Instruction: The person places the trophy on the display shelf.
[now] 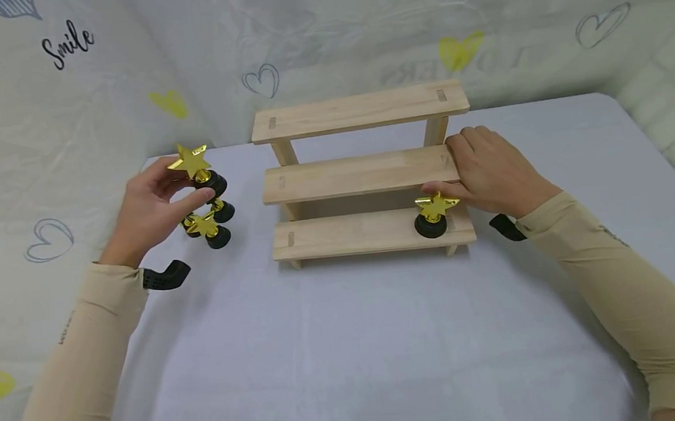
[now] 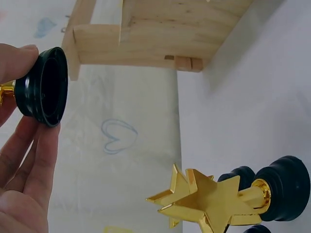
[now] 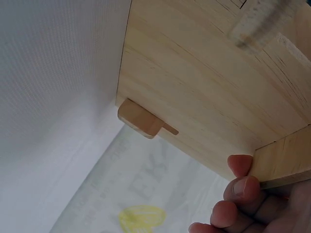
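Pinching a gold star trophy [image 1: 191, 162] by its base [image 1: 216, 182], left hand [image 1: 151, 211]; gripping a wooden shelf [image 1: 358, 174], right hand [image 1: 494, 172].

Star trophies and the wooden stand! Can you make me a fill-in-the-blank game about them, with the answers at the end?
1. The left hand holds a trophy topped with a gold ____.
2. The right hand holds the wooden stand, which has ____ levels.
3. A second trophy stands on the stand's ____ level (top, middle or bottom).

Missing words: star; three; bottom.
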`<state>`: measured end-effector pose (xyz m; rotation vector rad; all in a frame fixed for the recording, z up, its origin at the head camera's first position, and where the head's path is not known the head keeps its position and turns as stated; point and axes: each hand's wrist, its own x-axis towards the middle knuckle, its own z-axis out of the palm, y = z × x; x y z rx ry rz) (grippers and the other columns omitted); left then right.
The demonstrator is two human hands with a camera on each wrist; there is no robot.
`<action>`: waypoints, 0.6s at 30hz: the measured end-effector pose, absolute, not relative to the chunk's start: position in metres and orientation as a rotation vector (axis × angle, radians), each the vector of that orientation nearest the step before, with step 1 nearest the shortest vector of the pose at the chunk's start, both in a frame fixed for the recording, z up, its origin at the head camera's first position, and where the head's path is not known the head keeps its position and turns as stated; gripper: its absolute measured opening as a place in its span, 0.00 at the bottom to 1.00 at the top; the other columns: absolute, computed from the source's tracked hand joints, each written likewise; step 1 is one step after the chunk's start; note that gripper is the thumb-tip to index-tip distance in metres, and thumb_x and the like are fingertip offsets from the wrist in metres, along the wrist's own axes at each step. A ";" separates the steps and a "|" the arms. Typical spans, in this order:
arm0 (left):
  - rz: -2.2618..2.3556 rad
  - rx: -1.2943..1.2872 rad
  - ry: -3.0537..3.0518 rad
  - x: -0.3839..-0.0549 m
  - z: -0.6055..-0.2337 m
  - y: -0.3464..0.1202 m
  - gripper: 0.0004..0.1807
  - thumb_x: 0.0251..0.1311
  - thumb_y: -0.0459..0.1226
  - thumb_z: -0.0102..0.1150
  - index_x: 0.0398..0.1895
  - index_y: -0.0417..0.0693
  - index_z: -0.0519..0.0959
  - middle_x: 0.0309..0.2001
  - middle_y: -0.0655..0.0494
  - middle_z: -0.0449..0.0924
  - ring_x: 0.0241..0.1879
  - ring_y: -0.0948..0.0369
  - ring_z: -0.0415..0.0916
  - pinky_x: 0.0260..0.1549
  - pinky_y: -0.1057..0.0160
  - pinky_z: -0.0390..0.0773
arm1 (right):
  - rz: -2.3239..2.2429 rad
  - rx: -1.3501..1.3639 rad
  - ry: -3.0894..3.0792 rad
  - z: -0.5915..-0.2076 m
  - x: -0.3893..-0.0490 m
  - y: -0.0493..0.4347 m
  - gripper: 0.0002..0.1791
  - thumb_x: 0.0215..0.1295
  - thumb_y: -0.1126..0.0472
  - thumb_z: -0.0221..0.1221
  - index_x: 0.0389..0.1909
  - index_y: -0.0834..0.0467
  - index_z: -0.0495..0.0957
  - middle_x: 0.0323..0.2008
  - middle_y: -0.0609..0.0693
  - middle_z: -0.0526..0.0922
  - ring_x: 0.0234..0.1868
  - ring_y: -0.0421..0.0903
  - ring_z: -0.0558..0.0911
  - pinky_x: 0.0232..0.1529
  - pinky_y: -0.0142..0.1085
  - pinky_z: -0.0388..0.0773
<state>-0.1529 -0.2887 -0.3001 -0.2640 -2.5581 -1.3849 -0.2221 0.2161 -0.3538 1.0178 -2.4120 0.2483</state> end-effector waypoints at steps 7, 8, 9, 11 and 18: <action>-1.391 -0.336 -2.560 -0.148 -0.301 -0.279 0.24 0.57 0.29 0.74 0.58 0.47 0.79 0.47 0.67 0.81 0.48 0.67 0.81 0.56 0.80 0.79 | 0.250 1.023 -2.410 -0.355 -0.224 0.216 0.57 0.65 0.15 0.30 0.30 0.70 0.70 0.21 0.58 0.68 0.22 0.56 0.66 0.27 0.44 0.65; -1.396 -0.348 -2.555 -0.147 -0.302 -0.277 0.24 0.57 0.28 0.73 0.57 0.47 0.79 0.47 0.66 0.81 0.48 0.67 0.81 0.56 0.79 0.79 | 0.249 1.022 -2.411 -0.355 -0.224 0.216 0.57 0.65 0.15 0.29 0.29 0.70 0.70 0.21 0.58 0.68 0.22 0.56 0.66 0.27 0.44 0.65; -1.406 -0.363 -2.547 -0.147 -0.302 -0.276 0.24 0.57 0.28 0.73 0.57 0.46 0.80 0.47 0.66 0.81 0.47 0.67 0.81 0.56 0.79 0.80 | 0.249 1.020 -2.413 -0.355 -0.224 0.216 0.57 0.65 0.15 0.29 0.29 0.70 0.70 0.21 0.58 0.68 0.22 0.56 0.66 0.27 0.44 0.65; -1.411 -0.388 -2.540 -0.146 -0.303 -0.273 0.24 0.56 0.27 0.73 0.56 0.46 0.80 0.47 0.66 0.81 0.47 0.67 0.81 0.56 0.79 0.80 | 0.249 1.018 -2.413 -0.354 -0.224 0.216 0.57 0.65 0.15 0.29 0.29 0.70 0.70 0.21 0.58 0.68 0.22 0.56 0.66 0.27 0.44 0.65; -1.412 -0.436 -2.549 -0.141 -0.306 -0.263 0.24 0.55 0.26 0.74 0.55 0.46 0.79 0.46 0.67 0.81 0.48 0.68 0.81 0.57 0.79 0.79 | 0.252 1.012 -2.419 -0.354 -0.223 0.216 0.57 0.64 0.15 0.29 0.30 0.70 0.71 0.21 0.58 0.69 0.23 0.55 0.66 0.27 0.44 0.65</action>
